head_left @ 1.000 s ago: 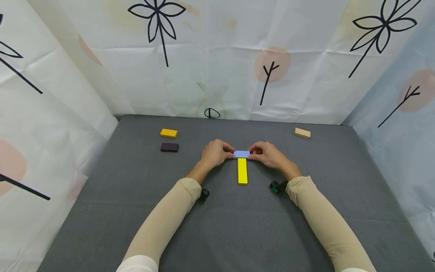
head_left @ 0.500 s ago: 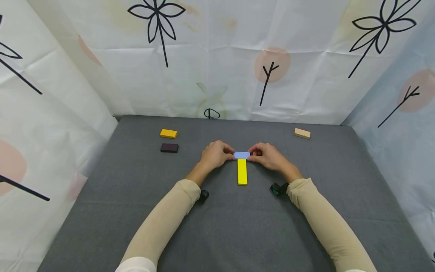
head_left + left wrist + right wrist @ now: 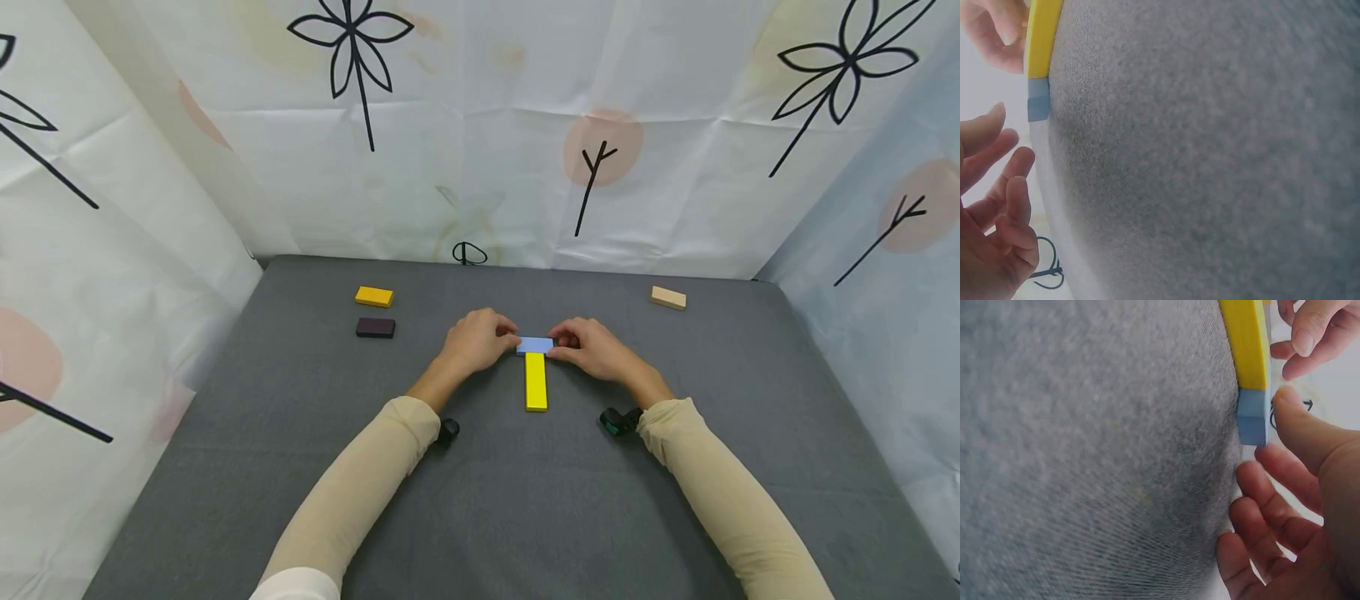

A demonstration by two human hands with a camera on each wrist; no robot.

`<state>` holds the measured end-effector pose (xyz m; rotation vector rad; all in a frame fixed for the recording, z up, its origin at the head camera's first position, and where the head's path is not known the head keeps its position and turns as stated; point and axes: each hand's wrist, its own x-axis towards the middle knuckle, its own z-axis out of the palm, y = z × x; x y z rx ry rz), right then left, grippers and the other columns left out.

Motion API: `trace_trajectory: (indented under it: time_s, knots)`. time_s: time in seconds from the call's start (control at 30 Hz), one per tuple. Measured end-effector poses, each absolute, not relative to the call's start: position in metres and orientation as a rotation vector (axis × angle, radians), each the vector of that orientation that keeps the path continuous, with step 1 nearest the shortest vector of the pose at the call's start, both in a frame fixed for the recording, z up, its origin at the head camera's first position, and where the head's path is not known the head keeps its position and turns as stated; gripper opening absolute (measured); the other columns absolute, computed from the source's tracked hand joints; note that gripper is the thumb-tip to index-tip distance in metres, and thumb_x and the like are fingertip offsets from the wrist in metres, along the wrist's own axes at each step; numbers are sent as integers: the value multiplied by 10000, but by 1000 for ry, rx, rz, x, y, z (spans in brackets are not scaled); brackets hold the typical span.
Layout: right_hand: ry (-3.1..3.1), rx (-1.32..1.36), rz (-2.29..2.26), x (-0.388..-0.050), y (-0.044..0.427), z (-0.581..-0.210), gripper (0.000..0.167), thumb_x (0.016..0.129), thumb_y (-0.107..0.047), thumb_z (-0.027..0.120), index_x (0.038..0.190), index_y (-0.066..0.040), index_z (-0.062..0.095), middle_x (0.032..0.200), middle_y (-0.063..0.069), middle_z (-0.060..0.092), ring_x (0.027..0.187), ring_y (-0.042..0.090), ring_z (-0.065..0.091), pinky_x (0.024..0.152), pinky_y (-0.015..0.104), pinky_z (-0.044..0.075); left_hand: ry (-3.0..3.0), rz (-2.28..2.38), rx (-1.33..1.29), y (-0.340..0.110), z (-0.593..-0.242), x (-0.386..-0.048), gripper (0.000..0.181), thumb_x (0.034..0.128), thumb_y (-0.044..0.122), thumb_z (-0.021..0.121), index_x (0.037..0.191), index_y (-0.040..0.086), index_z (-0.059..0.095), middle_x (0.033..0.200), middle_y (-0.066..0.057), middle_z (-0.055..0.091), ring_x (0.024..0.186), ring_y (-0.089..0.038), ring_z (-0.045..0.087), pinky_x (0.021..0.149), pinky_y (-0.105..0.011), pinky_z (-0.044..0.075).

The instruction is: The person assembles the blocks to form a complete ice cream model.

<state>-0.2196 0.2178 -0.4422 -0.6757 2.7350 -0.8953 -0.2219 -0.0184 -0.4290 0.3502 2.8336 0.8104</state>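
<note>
A light blue block (image 3: 535,345) lies crosswise against the far end of a long yellow block (image 3: 536,382), forming a T on the grey cloth. My left hand (image 3: 476,342) is just off the blue block's left end; in the left wrist view its fingers (image 3: 1019,164) stand spread, with a gap to the block. At the other end is my right hand (image 3: 592,348). The right wrist view has its thumb and fingertips (image 3: 1255,479) loosely curved close around the blue block's end, not pinching it; whether a fingertip touches is hard to tell.
An orange-yellow block (image 3: 374,297) and a dark brown block (image 3: 375,327) lie at the back left of the table. A pale wooden block (image 3: 668,298) is at the back right. Patterned white curtains (image 3: 480,142) close off the back and sides.
Left fingers have let go of the blue block and drawn slightly left. The right fingers have loosened a little. Both blocks keep their T arrangement; the head view has shifted slightly.
</note>
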Motion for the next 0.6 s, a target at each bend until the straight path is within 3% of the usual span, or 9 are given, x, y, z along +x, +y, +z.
trace_trajectory:
  time_s: [0.37, 0.5, 0.6]
  knots:
    - [2806, -697, -666, -192, 202, -428, 585, 997, -365, 664, 1449, -21, 522, 1410, 222, 492, 1273, 383, 519, 1068, 556, 457, 2908, 765, 387, -30, -431, -220, 357, 974, 432, 683, 1283, 258, 724, 1099, 28, 667, 972, -162, 627, 831, -401, 549]
    - [2764, -687, -629, -180, 195, -425, 741, 993, -399, 661, 1567, -30, 371, 1605, 245, 324, 1460, 446, 392, 1160, 609, 384, 2939, 733, 391, -34, -431, -220, 371, 971, 438, 683, 1295, 262, 715, 1093, 30, 664, 971, -161, 626, 839, -405, 555]
    - [2718, -663, -588, -172, 190, -424, 840, 997, -453, 637, 1617, -37, 253, 1679, 247, 191, 1511, 492, 296, 1175, 646, 341, 2949, 728, 383, -37, -431, -220, 368, 974, 422, 686, 1303, 259, 711, 1099, 26, 668, 988, -173, 633, 852, -418, 558]
